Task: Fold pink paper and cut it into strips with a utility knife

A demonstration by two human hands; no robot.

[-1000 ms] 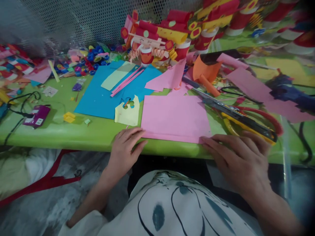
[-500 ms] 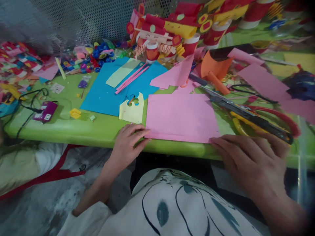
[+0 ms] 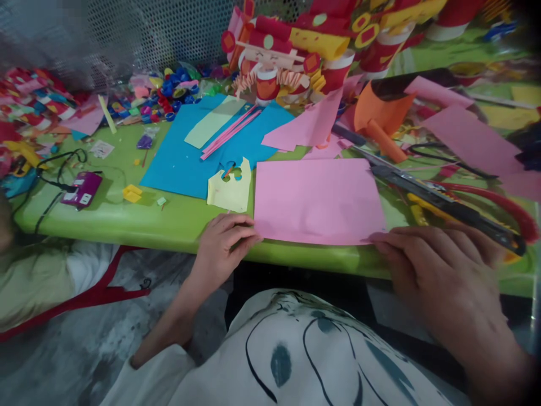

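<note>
fingers, left hand (image 3: 226, 245): i have thumb and fingertips pinched together on the near left corner of a flat pink rectangular paper sheet (image 3: 319, 197).
fingers, right hand (image 3: 448, 276): my thumb and forefinger close on the sheet's near right corner, the rest loosely bent beside them.
sheet: spread between my hands on a green smooth-topped table (image 3: 177, 228), its near edge along the rounded table edge.
right of the sheet: a long black-and-yellow utility knife (image 3: 452, 202) slants away just beyond my right hand, near a curved red handle (image 3: 502, 200).
left of the sheet: a pale yellow paper scrap with cut-out holes (image 3: 224, 194); farther left, a small yellow paper piece (image 3: 132, 193) and a purple boxy device on a black cord (image 3: 84, 189).
past the sheet: a large blue paper sheet (image 3: 167, 158) under a pale green paper strip (image 3: 211, 124) and narrow pink paper strips (image 3: 230, 135); to the right, curled orange paper (image 3: 374, 110).
farther: a red-and-white figure made of paper (image 3: 267, 84), with a heap of small coloured bits (image 3: 169, 93) to its left.
back: grey perforated panel (image 3: 139, 34).
</note>
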